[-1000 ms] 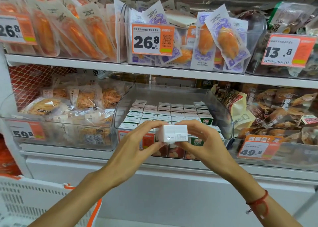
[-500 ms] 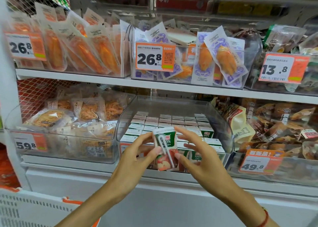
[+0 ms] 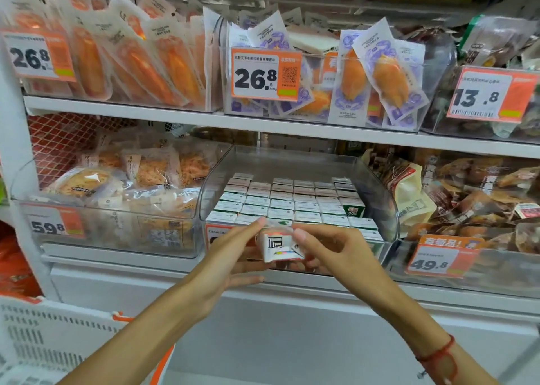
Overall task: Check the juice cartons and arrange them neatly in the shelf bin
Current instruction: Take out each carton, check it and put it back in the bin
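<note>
Above the cartons [image 3: 292, 202] the bin [image 3: 377, 186] stands open toward 12 o'clock, capped by the shelf [image 3: 204, 120]. Clear bin walls close 9 and 3 o'clock. Both hands [image 3: 230, 256] [image 3: 336, 247] with a carton [image 3: 279, 246] block the front lip at 6 o'clock. One open slot shows at 3 o'clock, front rows.

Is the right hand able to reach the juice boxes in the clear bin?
Probably yes. The right hand is just in front of the clear bin, whose top is open, and nothing covers the juice boxes. But it shares a grip on one carton with the left hand.
</note>
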The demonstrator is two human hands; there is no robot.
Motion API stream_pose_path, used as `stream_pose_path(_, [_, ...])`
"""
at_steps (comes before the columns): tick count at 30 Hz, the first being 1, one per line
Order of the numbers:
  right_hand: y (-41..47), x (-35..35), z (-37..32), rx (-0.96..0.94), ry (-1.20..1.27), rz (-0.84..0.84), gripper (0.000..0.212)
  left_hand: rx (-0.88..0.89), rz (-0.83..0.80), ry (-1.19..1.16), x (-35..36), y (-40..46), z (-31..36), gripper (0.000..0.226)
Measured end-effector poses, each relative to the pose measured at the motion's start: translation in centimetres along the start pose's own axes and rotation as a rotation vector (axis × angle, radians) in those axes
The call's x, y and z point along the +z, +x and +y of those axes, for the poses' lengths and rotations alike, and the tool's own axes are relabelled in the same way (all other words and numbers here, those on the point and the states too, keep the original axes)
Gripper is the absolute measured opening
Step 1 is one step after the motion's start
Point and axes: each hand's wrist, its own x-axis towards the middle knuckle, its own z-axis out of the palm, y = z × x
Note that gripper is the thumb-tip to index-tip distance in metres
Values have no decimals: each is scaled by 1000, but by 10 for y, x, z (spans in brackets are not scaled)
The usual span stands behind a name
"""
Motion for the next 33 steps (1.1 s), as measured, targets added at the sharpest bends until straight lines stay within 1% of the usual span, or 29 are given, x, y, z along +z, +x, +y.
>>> stream_pose_path(2, [2, 1, 1, 79, 37, 62, 37, -56, 29, 62, 2, 2, -1, 56])
stream_pose_path(3, [3, 1, 2, 123, 62, 79, 38, -73, 37, 76, 3, 3, -1, 58])
stream_pose_path(7, [4, 1, 4, 199, 98, 79, 35, -89, 49, 71, 4, 4, -3, 66])
stream_pose_path(9, [4, 2, 5, 206, 89, 84, 38, -91, 42, 50, 4, 2, -3, 63])
stream_pose_path(11, [3, 2, 4, 209, 90, 85, 41, -78, 22, 39, 4, 2, -3, 53])
stream_pose_path(14, [2, 3, 1, 222, 153, 21, 40, 16, 34, 0, 7, 1, -5, 42])
stream_pose_path(16, [2, 4, 0, 206, 191, 2, 45, 112, 47, 2, 9, 1, -6, 39])
stream_pose_path(18, [2, 5, 0, 177, 177, 53, 59, 201, 14, 32, 11, -1, -5, 39])
stream_pose_path(20, [2, 6, 0, 148, 171, 138, 64, 251, -12, 61, 10, -1, -3, 37])
stream_pose_path(21, [0, 6, 0, 111, 120, 179, 61, 257, -7, 72, 8, 0, -2, 35])
stream_pose_path(22, [-1, 5, 1, 43, 11, 221, 56, 245, 10, 78, 8, 1, 0, 31])
stream_pose_path(24, [-4, 2, 2, -157, -262, 261, 48, 154, 36, 28, 5, 2, 2, 25])
stream_pose_path(26, [-7, 1, 3, -342, -451, 245, 46, 35, -4, -57, 3, 2, 1, 38])
stream_pose_path(29, [-10, 1, 4, -554, -658, 182, 43, -103, -131, -181, -2, 3, -1, 53])
stream_pose_path(31, [-11, 0, 4, -651, -813, 147, 46, -208, -220, -220, -5, 3, 0, 60])
stream_pose_path(33, [-11, -3, 3, -722, -937, 144, 50, -277, -255, -199, -5, 3, 1, 65])
